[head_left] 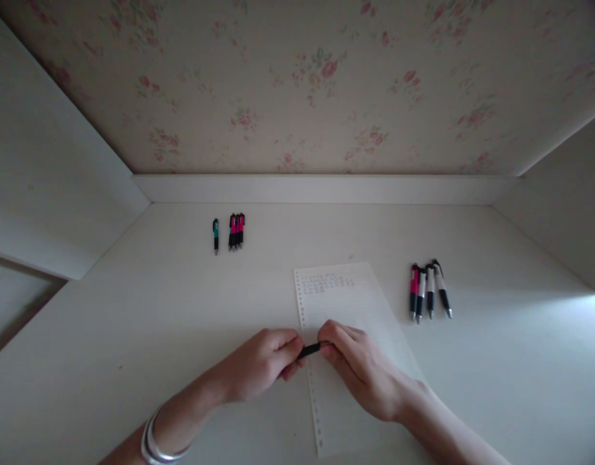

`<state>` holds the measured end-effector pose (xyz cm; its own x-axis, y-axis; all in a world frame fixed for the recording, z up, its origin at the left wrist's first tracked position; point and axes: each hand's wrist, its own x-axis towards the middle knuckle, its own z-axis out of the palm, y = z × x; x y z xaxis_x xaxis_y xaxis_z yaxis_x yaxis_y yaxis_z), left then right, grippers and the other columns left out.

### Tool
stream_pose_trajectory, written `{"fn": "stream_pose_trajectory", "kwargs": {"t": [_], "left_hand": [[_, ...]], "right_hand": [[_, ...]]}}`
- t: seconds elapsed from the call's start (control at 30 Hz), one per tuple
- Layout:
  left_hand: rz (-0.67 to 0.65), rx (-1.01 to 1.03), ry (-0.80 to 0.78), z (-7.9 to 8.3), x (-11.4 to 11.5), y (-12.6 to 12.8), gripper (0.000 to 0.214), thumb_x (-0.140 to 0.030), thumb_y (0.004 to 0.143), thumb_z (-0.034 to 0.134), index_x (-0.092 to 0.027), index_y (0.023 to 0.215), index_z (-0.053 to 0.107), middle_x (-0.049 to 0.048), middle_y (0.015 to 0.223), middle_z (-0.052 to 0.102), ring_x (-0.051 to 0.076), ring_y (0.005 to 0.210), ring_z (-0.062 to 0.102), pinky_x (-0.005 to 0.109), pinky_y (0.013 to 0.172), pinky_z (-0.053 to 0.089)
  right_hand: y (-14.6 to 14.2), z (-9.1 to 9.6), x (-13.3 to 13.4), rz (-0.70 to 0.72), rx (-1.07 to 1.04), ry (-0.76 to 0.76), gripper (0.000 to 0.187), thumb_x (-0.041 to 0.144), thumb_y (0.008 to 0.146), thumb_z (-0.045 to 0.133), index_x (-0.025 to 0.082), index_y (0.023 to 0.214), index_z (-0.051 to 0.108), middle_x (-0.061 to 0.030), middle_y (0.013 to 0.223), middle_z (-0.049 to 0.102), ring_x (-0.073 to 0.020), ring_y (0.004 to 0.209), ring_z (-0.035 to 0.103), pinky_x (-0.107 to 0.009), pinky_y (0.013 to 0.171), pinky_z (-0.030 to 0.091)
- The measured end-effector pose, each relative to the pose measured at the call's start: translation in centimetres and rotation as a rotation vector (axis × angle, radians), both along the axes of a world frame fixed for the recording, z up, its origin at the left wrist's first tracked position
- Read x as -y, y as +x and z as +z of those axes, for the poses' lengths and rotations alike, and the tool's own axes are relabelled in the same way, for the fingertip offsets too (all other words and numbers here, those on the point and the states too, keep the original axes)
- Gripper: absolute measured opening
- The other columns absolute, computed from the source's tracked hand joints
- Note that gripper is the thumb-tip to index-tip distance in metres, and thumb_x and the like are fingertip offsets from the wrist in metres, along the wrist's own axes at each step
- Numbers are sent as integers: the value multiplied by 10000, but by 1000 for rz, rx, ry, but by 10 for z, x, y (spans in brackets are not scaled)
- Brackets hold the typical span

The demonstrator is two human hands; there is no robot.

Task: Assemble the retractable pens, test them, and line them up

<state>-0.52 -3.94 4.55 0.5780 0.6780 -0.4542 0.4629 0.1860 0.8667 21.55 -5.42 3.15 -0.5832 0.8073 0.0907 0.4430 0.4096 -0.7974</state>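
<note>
Between my two hands is a pen, of which only a black middle stretch shows. My left hand is closed round one end of it, and the fingers of my right hand pinch the other end. Both pen ends are hidden by the fingers. Beneath the hands lies a sheet of loose-leaf paper, lined, with punched holes down its left edge and a few lines of handwriting at the top. My right hand is over the sheet; my left hand is at its left edge.
To the right of the paper lie a pink-and-black pen and several white-and-black pens. Farther back on the left are a teal pen and a row of pink-and-black pens. A raised ledge and side panels bound the white desk.
</note>
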Motion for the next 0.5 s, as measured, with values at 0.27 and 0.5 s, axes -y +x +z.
{"fn": "stream_pose_trajectory", "kwargs": {"t": [0.27, 0.5], "left_hand": [[128, 9, 316, -10, 9, 9, 258, -423, 964, 541, -192, 1073, 577, -30, 740, 591, 142, 689, 539, 245, 650, 378], [73, -36, 480, -20, 12, 11, 250, -327, 1013, 442, -196, 847, 575, -5, 761, 619, 144, 717, 562, 251, 678, 383]], "right_hand": [[5, -8, -4, -123, -79, -68, 140, 237, 1020, 417, 227, 1056, 551, -16, 885, 627, -152, 770, 576, -271, 680, 433], [5, -7, -4, -225, -81, -175, 198, 395, 982, 514, 203, 968, 561, 25, 704, 561, -127, 587, 498, -247, 535, 369]]}}
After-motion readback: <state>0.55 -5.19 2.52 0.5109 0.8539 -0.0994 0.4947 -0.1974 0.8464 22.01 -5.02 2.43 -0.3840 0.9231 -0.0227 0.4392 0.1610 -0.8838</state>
